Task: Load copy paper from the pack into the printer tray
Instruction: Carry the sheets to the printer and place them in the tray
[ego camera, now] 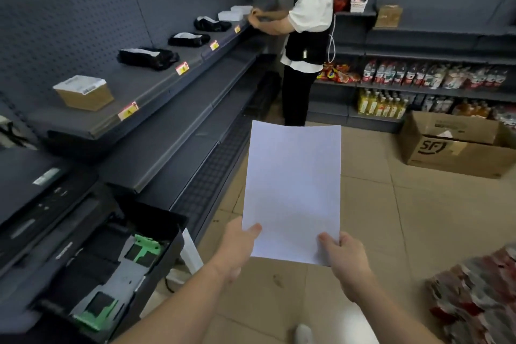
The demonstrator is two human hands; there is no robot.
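I hold a stack of white copy paper upright in front of me, over the tiled floor. My left hand pinches its lower left corner and my right hand grips its lower right corner. The black printer sits at the lower left. Its paper tray is pulled out, open and without paper, showing green guides. The paper is to the right of the tray and apart from it. The paper pack is not clearly in view.
Dark grey shelves run along the left with a small carton and black packets. A person stands at the far shelf. A cardboard box sits on the floor at right; drinks fill the back shelves.
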